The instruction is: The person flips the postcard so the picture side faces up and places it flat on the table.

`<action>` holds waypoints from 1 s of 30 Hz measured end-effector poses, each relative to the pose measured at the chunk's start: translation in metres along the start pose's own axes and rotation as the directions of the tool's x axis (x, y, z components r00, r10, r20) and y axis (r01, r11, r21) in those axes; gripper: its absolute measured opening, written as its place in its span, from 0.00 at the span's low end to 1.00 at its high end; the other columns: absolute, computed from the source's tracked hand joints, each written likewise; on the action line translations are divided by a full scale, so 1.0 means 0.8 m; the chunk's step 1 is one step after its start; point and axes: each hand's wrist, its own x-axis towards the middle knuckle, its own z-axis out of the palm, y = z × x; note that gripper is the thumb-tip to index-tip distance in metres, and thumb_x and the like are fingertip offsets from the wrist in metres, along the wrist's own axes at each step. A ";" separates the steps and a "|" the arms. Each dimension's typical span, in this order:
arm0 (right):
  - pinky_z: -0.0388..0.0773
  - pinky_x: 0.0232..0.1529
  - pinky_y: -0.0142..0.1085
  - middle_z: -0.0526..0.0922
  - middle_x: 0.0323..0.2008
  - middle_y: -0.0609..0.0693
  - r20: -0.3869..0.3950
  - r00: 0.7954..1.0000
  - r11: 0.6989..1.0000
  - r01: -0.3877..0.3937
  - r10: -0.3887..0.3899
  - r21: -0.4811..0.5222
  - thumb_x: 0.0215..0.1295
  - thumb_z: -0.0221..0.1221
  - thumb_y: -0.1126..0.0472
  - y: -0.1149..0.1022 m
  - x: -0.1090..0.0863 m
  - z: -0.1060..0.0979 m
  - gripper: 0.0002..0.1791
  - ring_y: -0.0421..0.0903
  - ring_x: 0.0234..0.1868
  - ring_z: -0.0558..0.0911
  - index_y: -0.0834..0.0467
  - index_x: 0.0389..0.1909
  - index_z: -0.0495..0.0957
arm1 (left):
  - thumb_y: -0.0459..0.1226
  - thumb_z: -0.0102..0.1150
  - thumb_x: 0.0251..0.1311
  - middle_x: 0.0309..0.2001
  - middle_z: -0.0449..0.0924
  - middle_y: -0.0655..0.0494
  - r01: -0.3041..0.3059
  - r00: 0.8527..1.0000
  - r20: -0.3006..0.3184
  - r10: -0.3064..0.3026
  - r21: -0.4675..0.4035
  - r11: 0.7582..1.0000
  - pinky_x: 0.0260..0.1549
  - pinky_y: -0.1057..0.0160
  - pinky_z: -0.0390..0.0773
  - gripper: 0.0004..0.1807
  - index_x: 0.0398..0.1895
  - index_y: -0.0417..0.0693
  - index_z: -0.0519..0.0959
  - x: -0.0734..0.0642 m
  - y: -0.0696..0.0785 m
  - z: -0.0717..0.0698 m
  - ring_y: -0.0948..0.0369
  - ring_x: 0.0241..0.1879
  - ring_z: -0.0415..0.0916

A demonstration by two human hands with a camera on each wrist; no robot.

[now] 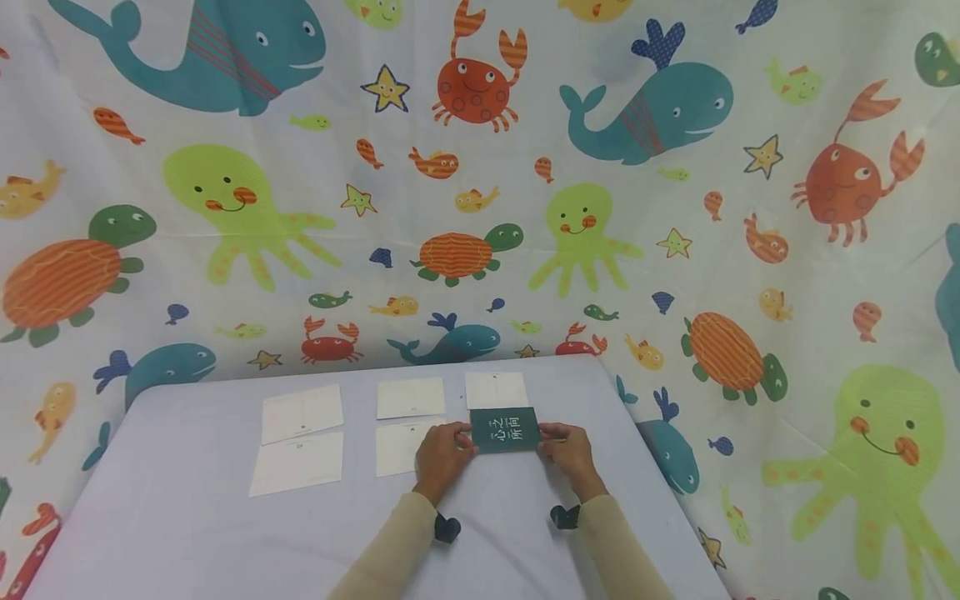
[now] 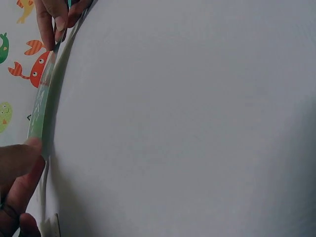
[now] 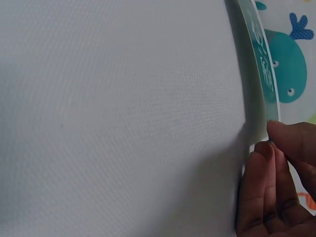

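A dark green card (image 1: 505,430) with white printed characters is held level by both hands near the right part of the table. My left hand (image 1: 442,457) pinches its left edge between thumb and fingers. At the opposite edge, my right hand (image 1: 572,457) pinches the card the same way. Seen side-on in the left wrist view, the card (image 2: 40,108) bows slightly, with a shadow on the cloth below it. A white card (image 1: 495,390) lies just behind the green one. Another white card (image 1: 395,448) is partly covered by my left hand.
Further white cards lie on the pale cloth-covered table (image 1: 187,533): one at back centre (image 1: 410,398) and two at left, a rear card (image 1: 302,414) and a front card (image 1: 297,463). A curtain (image 1: 510,325) printed with sea animals hangs behind the table.
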 end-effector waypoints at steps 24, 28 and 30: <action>0.85 0.49 0.42 0.90 0.49 0.53 -0.003 1.000 0.998 0.016 -0.016 -0.061 0.60 0.70 0.71 0.005 0.002 0.000 0.17 0.49 0.48 0.87 0.55 0.50 0.89 | 0.37 0.82 0.51 0.26 0.86 0.63 -0.012 1.000 0.005 0.012 0.061 0.998 0.36 0.59 0.75 0.17 0.45 0.51 0.91 -0.005 0.006 0.000 0.62 0.34 0.74; 0.86 0.48 0.42 0.90 0.48 0.53 -0.003 0.999 0.996 0.038 -0.039 -0.080 0.60 0.70 0.71 0.005 0.001 -0.001 0.17 0.49 0.48 0.87 0.55 0.50 0.89 | 0.38 0.82 0.52 0.27 0.85 0.62 -0.013 1.000 0.011 0.013 0.062 0.998 0.36 0.58 0.75 0.16 0.45 0.50 0.91 -0.006 0.008 -0.001 0.62 0.35 0.74; 0.86 0.48 0.42 0.90 0.48 0.53 -0.003 0.999 0.995 0.049 -0.050 -0.084 0.60 0.70 0.71 0.005 0.000 -0.001 0.17 0.49 0.48 0.87 0.56 0.50 0.89 | 0.38 0.82 0.52 0.27 0.85 0.62 -0.013 1.000 0.011 0.012 0.063 0.998 0.37 0.58 0.76 0.16 0.45 0.50 0.91 -0.006 0.009 -0.002 0.61 0.35 0.74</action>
